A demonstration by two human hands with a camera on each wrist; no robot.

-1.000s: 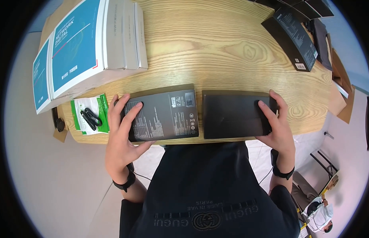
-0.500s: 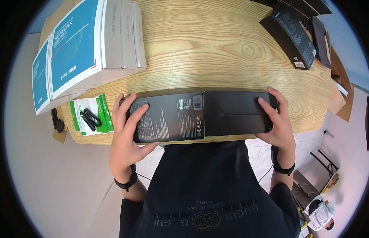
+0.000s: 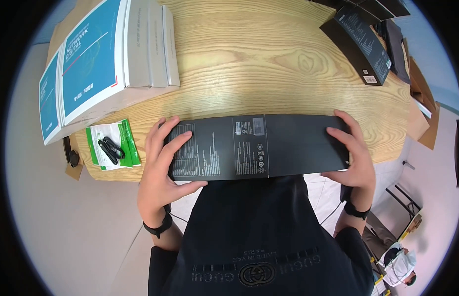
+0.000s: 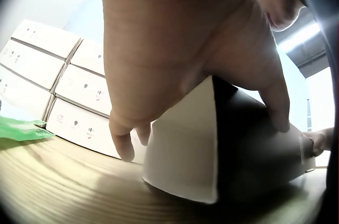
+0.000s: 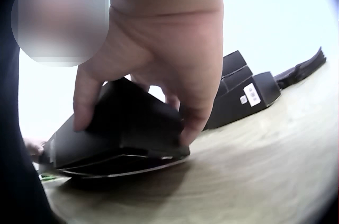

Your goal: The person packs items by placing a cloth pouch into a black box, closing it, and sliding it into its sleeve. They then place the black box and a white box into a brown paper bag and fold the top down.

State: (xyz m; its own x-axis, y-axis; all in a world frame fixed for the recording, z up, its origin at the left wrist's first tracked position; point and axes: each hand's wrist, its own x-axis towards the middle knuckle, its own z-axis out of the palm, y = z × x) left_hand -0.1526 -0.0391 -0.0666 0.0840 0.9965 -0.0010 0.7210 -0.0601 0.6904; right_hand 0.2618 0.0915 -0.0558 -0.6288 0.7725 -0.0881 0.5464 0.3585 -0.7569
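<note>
Seemingly, our left hand grips the left end of the printed sleeve, thumb on the near side; we judge it light, stiff card, easily dented mid-face. Meeting it at a seam along the near edge of the table, the plain black box looks smooth, perhaps slippery; our right hand grips its right end, where long edges suit holding.

Left hand: back up, fingers spread and bent, thumb set apart, pointing inward, gripping. Right hand roughly mirrors it, fingers bent, thumb inward, gripping too. Hands well apart, about level. Left forearm and right forearm reach forward either side of torso.
</note>
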